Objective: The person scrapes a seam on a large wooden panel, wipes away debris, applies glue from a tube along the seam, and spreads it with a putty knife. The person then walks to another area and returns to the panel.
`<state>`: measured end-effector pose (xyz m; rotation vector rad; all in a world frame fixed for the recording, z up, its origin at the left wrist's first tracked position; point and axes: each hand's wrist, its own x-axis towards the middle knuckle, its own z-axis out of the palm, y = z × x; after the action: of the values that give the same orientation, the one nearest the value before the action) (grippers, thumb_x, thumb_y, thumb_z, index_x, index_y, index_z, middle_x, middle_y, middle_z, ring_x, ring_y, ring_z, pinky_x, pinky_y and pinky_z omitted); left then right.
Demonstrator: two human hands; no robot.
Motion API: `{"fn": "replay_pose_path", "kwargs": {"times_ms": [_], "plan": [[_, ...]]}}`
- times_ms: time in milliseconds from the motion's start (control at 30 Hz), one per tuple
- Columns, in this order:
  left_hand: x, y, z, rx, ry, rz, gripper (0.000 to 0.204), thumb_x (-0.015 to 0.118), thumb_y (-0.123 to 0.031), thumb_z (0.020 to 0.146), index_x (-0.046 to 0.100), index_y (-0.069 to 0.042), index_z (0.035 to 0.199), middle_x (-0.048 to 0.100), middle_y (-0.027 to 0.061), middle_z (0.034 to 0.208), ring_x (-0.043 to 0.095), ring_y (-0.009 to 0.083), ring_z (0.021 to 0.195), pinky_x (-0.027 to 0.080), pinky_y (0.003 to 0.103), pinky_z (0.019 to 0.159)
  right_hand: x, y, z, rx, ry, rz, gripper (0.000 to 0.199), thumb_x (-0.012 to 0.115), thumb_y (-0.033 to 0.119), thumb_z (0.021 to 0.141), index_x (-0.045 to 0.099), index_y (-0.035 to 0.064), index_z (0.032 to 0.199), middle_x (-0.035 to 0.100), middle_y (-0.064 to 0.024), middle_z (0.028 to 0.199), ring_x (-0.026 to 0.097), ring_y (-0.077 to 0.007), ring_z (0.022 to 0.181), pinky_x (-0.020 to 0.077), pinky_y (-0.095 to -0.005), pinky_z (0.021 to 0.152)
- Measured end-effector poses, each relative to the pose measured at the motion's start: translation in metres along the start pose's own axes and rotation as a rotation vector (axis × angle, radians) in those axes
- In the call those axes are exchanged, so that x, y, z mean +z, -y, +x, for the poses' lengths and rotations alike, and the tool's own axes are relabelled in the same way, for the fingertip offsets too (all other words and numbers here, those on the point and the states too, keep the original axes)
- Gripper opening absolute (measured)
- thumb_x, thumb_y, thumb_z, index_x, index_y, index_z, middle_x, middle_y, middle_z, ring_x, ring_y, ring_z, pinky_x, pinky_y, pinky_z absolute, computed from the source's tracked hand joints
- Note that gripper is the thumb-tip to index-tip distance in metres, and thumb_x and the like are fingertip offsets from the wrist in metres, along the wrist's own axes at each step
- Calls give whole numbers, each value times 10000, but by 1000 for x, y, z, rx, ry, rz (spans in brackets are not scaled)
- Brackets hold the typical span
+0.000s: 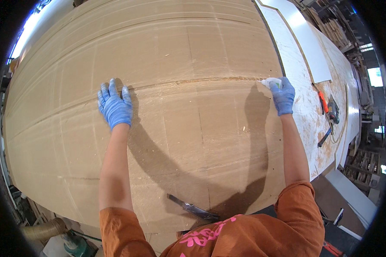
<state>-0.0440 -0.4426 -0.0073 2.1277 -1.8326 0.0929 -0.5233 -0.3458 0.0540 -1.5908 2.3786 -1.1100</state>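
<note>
A large brown board spreads under both of my gloved hands. A rough groove with torn, lighter edges runs across it from left to right. My left hand, in a blue glove, lies flat on the board with its fingers spread, at the left part of this line. Near the board's right edge, my right hand is closed around a small white squeeze bottle. The bottle lies tilted, its narrow tip pointing left at the groove's right end. My fingers partly cover the bottle.
A dark, long curved tool lies on the board close to my body. To the right, a dusty white surface holds an orange-handled tool, a dark power tool and a white panel. A green machine stands at lower left.
</note>
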Motion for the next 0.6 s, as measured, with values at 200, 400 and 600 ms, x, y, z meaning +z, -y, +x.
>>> {"fn": "replay_pose_path", "kwargs": {"times_ms": [200, 400, 600], "plan": [[0, -2, -1, -7, -17, -11, 553, 509, -448, 919, 443, -165, 1390, 355, 174, 1472, 306, 386, 1361, 213, 501, 1119, 17, 13, -9, -40, 68, 135, 146, 704, 133, 800, 620, 27, 854, 632, -66, 738, 568, -114, 664, 472, -283, 602], [1, 0, -1, -10, -18, 0, 557, 513, -452, 914, 450, -161, 1384, 363, 175, 1466, 310, 387, 1359, 213, 504, 1118, 45, 48, -20, -26, 157, 289, 169, 721, 118, 784, 612, 21, 870, 643, -76, 767, 576, -113, 690, 475, -283, 619], [0, -2, 0, -5, -21, -23, 558, 517, -454, 909, 451, -162, 1381, 374, 175, 1457, 312, 386, 1358, 212, 505, 1118, 62, 58, -23, 18, 203, 314, 193, 728, 96, 765, 604, 15, 889, 648, -82, 788, 589, -115, 717, 487, -283, 654]]}}
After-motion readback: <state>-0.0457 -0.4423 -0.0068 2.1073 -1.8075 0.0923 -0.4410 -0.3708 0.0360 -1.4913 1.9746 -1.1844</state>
